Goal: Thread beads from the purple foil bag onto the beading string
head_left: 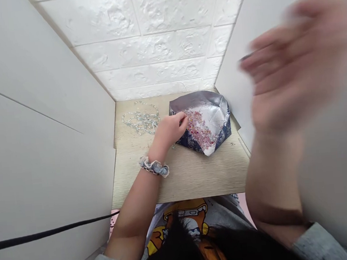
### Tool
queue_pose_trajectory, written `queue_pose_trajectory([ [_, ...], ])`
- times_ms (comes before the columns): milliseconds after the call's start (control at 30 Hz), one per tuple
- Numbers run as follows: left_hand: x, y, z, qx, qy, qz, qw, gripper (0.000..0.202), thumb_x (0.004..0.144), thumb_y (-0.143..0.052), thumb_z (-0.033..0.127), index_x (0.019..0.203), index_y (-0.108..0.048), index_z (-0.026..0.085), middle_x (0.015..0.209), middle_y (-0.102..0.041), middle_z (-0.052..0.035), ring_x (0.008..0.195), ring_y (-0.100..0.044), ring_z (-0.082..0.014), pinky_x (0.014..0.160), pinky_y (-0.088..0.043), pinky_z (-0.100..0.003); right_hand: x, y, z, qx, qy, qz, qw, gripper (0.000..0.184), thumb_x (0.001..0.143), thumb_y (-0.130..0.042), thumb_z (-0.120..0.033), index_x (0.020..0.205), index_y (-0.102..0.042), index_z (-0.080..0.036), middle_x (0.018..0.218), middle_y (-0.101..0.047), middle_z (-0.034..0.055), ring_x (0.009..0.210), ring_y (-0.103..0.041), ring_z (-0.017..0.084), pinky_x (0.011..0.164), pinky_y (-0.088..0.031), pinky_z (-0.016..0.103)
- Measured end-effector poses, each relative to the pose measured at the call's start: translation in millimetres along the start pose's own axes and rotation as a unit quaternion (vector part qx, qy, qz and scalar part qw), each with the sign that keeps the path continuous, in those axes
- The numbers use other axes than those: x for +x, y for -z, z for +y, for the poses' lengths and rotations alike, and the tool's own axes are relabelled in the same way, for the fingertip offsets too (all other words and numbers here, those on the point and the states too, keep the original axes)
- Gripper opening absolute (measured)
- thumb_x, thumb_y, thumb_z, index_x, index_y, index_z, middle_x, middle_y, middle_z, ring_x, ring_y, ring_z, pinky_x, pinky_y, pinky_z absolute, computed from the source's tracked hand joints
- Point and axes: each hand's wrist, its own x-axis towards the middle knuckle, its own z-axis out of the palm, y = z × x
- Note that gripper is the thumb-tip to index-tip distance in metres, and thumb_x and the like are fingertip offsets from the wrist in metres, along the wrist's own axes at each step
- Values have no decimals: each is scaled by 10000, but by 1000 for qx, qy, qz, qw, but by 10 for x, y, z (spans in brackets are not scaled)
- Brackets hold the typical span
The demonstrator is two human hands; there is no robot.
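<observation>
A bag (pixel 223 119) with a silver lining and dark blue patterned outside stands wide open on the board, pink, red and pale beads (pixel 200 127) spread over its inside. At its left rim my left hand (pixel 171 127) has its fingers pinched together; what is between them, if anything, is too small to make out. My right hand (pixel 301 58) is raised high at the right, away from the bag and smeared by motion. A small dark sliver shows at its fingertips, but I cannot tell whether it is held.
Pale green bead strands (pixel 142 118) lie in a loose heap left of the bag. White panels (pixel 38 117) close in the wooden board (pixel 193 181) on both sides, with a white brick-patterned wall (pixel 160 46) behind. A black cord (pixel 54 230) crosses at lower left.
</observation>
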Motion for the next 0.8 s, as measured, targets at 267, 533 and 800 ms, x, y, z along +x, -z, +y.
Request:
queue_pose_trajectory([
  [267, 36, 130, -73, -12, 71, 28, 997, 260, 783, -370, 286, 655, -562, 168, 599, -561, -11, 579, -472, -120, 572, -317, -237, 116, -643, 814, -247, -9, -191, 950, 248, 806, -358, -163, 892, -591, -167, 930, -610, 37, 882, -530, 137, 799, -385, 260],
  [533, 48, 192, -79, -67, 160, 6, 985, 245, 723, -391, 246, 550, -548, 171, 532, -546, -1, 541, -457, -121, 532, -310, -237, -22, -597, 971, -324, 6, -407, 854, 289, 739, -413, -79, 874, -640, -194, 1038, -540, 55, 923, -488, 162, 804, -374, 278],
  [800, 42, 209, -89, -63, 170, 1, 983, 239, 720, -381, 254, 560, -538, 171, 493, -512, 6, 522, -438, -119, 536, -303, -241, 82, -302, 1029, -457, -144, -288, 829, 291, 723, -481, -100, 949, -618, -221, 996, -523, 81, 887, -519, 182, 738, -390, 275],
])
